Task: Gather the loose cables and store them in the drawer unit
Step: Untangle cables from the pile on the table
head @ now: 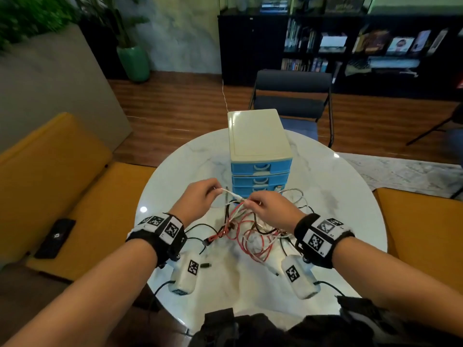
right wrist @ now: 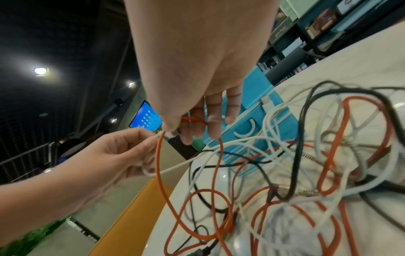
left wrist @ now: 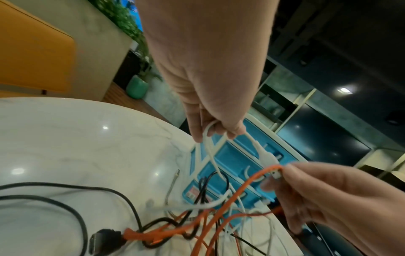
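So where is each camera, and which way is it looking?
Head: on the head, looking down at the drawer unit and table; both forearms and hands show.
Left wrist: along the left hand holding a white cable.
Right wrist: along the right hand holding an orange cable.
All three show both hands and the blue drawers.

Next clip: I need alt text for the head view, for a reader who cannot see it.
Two hands lift cables off a round marble table: the left hand pinches a white cable, the right hand holds its plug end along with an orange cable. More tangled cables lie beneath, before a blue drawer unit with its visible drawers closed.
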